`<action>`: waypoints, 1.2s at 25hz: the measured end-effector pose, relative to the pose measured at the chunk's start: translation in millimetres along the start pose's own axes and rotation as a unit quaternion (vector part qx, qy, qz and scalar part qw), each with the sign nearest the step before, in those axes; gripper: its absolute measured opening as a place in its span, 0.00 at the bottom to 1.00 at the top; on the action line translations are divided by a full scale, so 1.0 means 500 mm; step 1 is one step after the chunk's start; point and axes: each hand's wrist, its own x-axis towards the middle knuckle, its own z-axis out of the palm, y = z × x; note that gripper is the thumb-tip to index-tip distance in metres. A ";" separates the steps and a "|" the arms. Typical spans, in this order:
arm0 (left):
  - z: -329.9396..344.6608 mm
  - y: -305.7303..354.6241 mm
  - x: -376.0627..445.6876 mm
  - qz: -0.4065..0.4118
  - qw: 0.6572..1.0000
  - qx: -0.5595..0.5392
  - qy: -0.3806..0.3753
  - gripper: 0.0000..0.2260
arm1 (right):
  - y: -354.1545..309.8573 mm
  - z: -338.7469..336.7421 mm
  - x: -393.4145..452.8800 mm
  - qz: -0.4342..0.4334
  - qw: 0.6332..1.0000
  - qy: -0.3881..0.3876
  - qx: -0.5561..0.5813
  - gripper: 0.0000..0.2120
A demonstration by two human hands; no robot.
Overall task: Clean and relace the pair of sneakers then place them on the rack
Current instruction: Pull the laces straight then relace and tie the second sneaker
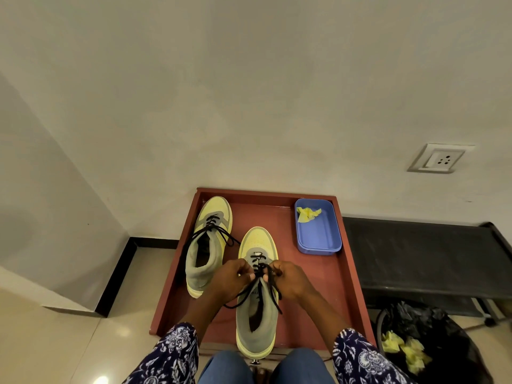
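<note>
On red tray point(349, 275), both hands pinch near sneaker's point(257, 322) black cord laces point(260, 268).

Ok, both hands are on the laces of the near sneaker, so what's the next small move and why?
Probably pull both lace ends snug and cross them for the knot. The left hand and right hand each pinch the black lace at the top eyelets of the near sneaker, and its loose ends hang untied.
</note>
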 end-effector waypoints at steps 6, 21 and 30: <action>0.015 0.014 0.004 0.006 0.991 0.126 0.031 0.17 | 0.002 0.014 0.009 -0.026 0.994 0.056 -0.094 0.08; 0.022 0.010 0.005 0.033 0.978 0.199 0.047 0.18 | 0.008 0.028 0.004 -0.058 0.983 0.117 -0.130 0.10; 0.029 -0.019 0.018 0.041 0.980 0.173 0.086 0.09 | 0.011 0.030 0.002 -0.043 0.985 0.111 -0.122 0.10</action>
